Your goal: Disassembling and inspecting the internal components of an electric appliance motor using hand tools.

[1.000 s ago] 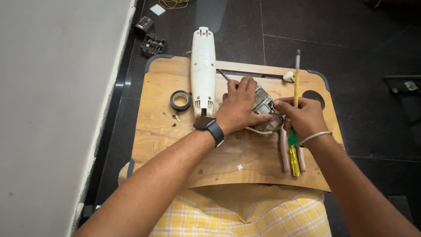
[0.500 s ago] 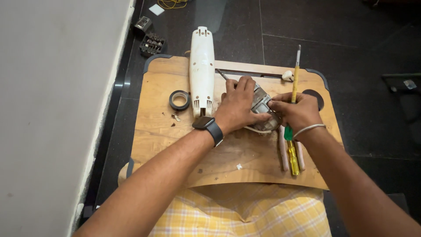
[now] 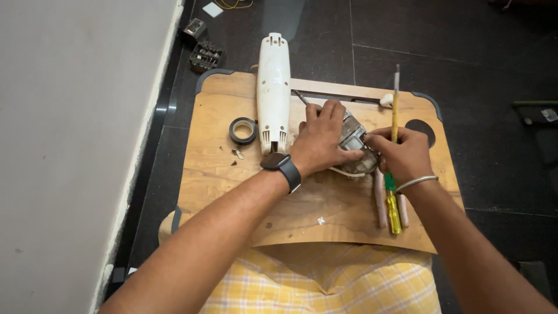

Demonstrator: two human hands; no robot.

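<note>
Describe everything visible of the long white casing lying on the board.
The white casing looks like moulded plastic, long and narrow, with small screw holes along its back. It lies flat, lengthwise away from the person, its notched far end overhanging the wooden board. Slots show at its near end. The left hand lies close beside it; contact is unclear.

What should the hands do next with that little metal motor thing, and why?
Probably keep the left hand pressing the small metal motor steady on the wooden board while the right hand works at its end. Both hands already grip it, and the yellow-handled screwdriver lies close by the right wrist if needed.
</note>
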